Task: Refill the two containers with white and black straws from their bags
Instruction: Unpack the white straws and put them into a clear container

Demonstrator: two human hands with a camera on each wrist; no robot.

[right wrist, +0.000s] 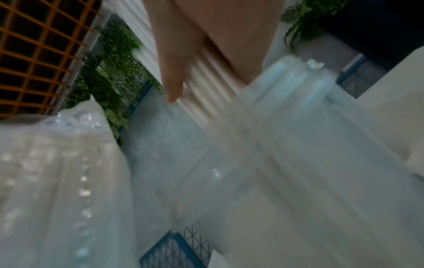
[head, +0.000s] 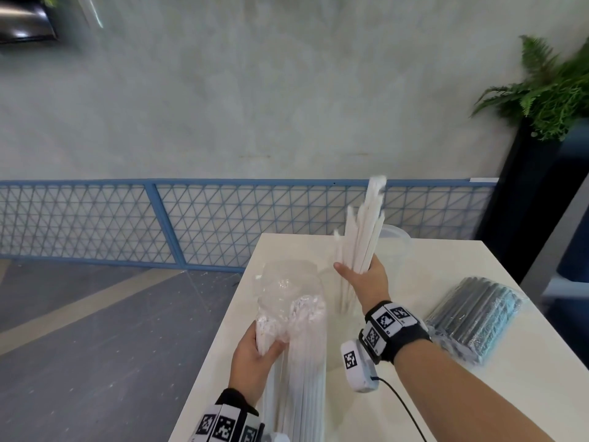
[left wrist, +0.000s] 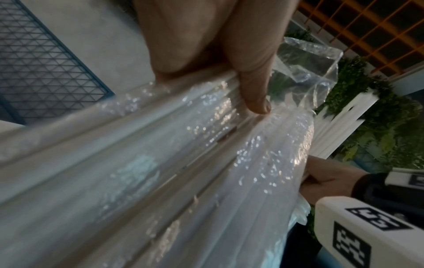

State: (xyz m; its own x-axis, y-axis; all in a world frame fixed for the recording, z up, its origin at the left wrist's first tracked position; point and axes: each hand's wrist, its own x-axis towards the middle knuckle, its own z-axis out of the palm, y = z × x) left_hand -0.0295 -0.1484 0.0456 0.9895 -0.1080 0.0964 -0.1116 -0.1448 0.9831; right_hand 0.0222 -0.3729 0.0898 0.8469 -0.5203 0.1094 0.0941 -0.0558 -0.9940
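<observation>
- Fingers point(head: 342, 269) of our right hand point(head: 366, 279) wrap a bunch of white straws point(head: 363, 231) in the head view, lower ends dipping into a clear container point(head: 334, 282) on the surface point(head: 414, 362); our left hand point(head: 251, 355) grips the bag of white straws point(head: 296, 346) at 7 o'clock.
- A second clear container point(head: 395, 240) stands behind at 12 o'clock, apparently empty; the bag of black straws point(head: 475, 314) lies untouched at 3 o'clock.
- From the left wrist, our thumb point(left wrist: 254, 94) presses the crinkled bag, still well filled.
- From the right wrist, blur hides most; straws run under our palm.
- We judge the white refill barely begun, the black one not started.
</observation>
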